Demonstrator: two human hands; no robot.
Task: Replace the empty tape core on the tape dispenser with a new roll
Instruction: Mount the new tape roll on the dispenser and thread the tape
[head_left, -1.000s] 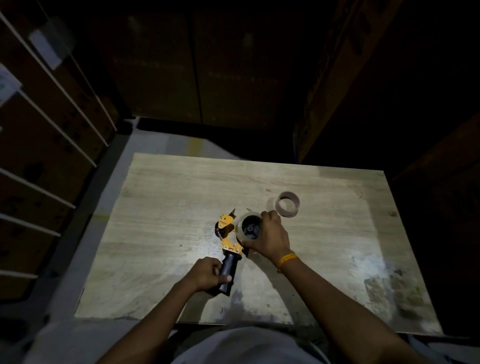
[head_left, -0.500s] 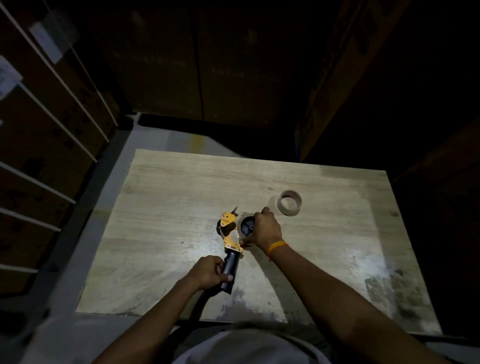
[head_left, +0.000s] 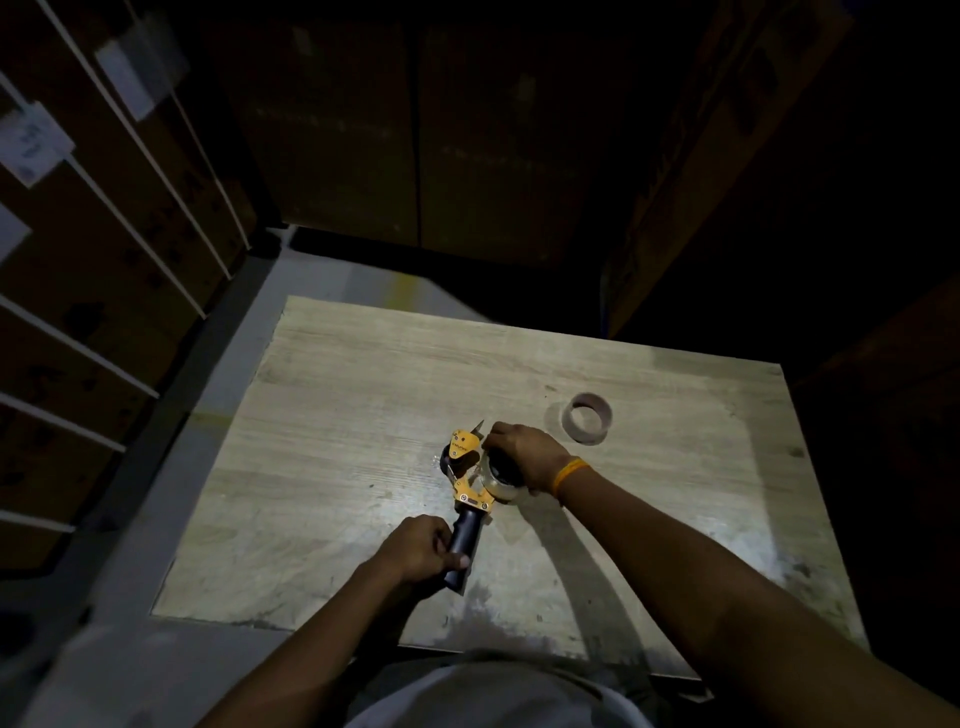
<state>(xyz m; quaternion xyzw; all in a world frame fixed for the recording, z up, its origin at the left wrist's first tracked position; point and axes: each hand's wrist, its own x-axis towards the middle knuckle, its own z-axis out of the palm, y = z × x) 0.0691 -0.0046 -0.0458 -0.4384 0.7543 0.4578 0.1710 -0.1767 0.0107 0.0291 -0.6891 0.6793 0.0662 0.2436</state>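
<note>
Dim scene, light pooled on a pale wood-grain tabletop (head_left: 337, 415). Dark cartons stand behind it and to the right; strapped cartons with white labels run along the left.

Tape dispenser (head_left: 470, 470) lies on its side near the middle of the tabletop, yellow frame and blade end pointing away from the person, black handle (head_left: 462, 540) pointing back toward them.

Left hand (head_left: 418, 551) is closed around the lower part of the handle, thumb across its end, pinning the tool to the tabletop.

Right hand (head_left: 524, 457) sits over the dispenser's hub, fingers curled down around the new tape roll (head_left: 501, 488). The roll is pale and glossy, and only its near edge shows below the palm. It lies against the yellow frame; whether it is fully seated on the hub cannot be told, since the hand covers it. An orange band (head_left: 569, 475) circles the right wrist.

Empty tape core (head_left: 589, 417), a brown cardboard ring, rests flat on the tabletop beyond and to the right of the right hand, near it but clear of it and of the dispenser.
</note>
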